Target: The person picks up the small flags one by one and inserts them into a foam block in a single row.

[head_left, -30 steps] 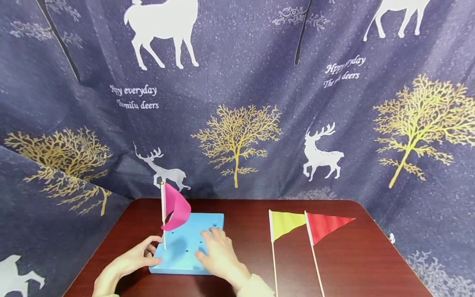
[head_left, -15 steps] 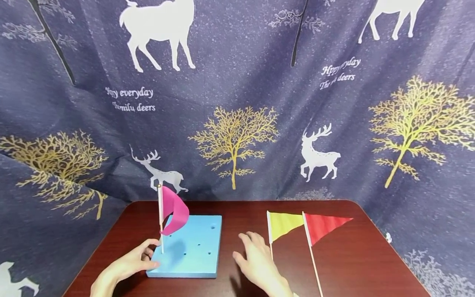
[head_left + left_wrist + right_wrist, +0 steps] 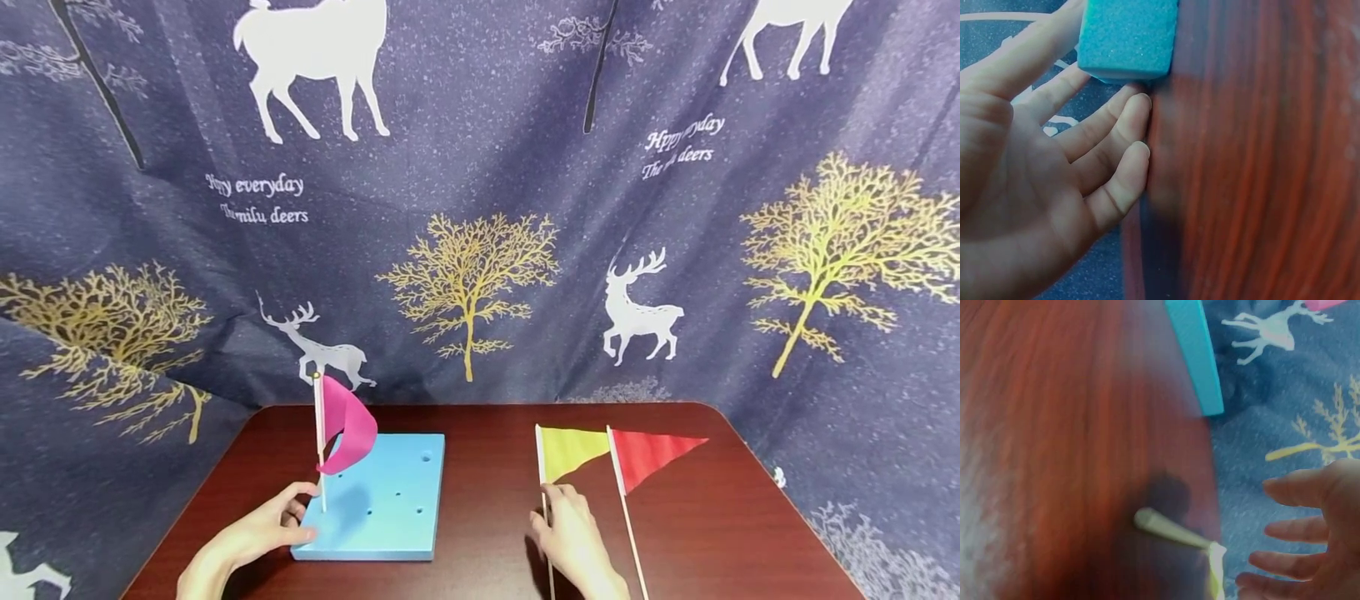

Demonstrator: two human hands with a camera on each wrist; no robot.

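A blue foam board with several small holes lies on the table, left of centre. A pink flag on a white stick stands upright in its left part. My left hand holds the board by its left edge; in the left wrist view the thumb and fingers lie about the foam corner. My right hand hovers over the stick of the yellow flag, fingers loosely spread. The right wrist view shows that stick apart from the fingers.
A red triangular flag on a thin stick lies right of the yellow one. The dark red-brown table ends at a printed cloth backdrop with deer and trees.
My right hand has left the top of the foam board and moved right to the yellow flag's stick. The left hand keeps its hold on the board's edge.
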